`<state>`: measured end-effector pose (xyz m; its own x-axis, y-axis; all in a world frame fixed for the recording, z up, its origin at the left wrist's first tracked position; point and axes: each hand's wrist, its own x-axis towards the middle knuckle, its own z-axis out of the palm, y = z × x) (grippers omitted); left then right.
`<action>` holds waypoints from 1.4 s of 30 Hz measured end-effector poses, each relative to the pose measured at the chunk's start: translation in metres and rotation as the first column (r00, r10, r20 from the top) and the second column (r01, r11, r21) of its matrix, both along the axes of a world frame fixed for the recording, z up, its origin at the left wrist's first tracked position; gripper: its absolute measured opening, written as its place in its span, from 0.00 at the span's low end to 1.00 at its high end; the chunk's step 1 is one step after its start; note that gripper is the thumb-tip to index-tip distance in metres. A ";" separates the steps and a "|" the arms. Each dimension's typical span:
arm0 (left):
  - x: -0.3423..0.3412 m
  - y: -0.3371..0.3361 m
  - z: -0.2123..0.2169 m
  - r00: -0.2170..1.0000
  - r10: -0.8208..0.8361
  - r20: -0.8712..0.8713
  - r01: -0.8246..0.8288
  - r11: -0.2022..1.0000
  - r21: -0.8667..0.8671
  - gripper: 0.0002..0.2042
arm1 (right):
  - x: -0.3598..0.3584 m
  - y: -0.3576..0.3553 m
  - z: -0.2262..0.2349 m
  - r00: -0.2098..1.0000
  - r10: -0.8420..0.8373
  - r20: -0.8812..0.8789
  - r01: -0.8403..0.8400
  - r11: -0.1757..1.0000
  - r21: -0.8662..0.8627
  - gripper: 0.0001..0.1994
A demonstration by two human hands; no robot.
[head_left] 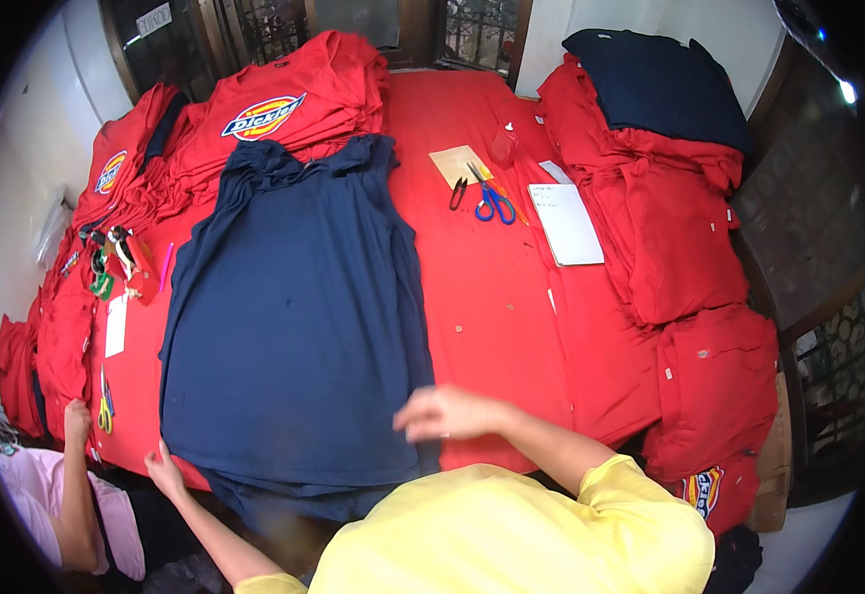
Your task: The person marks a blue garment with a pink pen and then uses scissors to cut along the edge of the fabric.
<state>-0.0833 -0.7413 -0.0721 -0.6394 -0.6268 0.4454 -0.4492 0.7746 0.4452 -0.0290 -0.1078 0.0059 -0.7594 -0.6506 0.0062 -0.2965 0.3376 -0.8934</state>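
Note:
A stack of navy blue sleeveless shirts (289,317) lies spread on the red-covered table in front of me, the hems hanging over the near edge. By the lower left corner of the stack is my left hand (165,473), thumb and fingers apart, touching or very close to the hem. My right hand (444,413), slightly blurred, hovers over the lower right side of the shirts with its fingers loosely stretched and nothing in them. Creases run around the neckline at the far end.
Folded red shirts (695,238) pile up along the right, navy cloth (655,84) on top. More red shirts (284,99) lie at the back left. Blue-handled scissors (495,203), thread snips (458,194) and a white paper pad (566,226) rest right of centre. Yellow-handled scissors (105,411) lie near a co-worker's hand (77,421).

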 end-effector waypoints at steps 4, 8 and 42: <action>0.025 0.096 0.034 0.941 -0.114 0.319 -0.168 0.660 0.732 0.38 | -0.089 0.072 -0.025 0.583 -0.811 0.037 0.812 0.584 0.001 0.29; 0.061 0.140 0.011 0.960 -0.220 -0.174 0.248 0.377 0.893 0.48 | -0.214 0.054 -0.024 0.652 -0.646 0.396 0.758 0.567 -0.322 0.50; -0.145 0.166 0.004 0.848 -0.283 -0.448 0.484 0.758 0.437 0.22 | -0.258 0.027 -0.028 0.425 -0.898 0.114 0.905 0.424 -0.037 0.35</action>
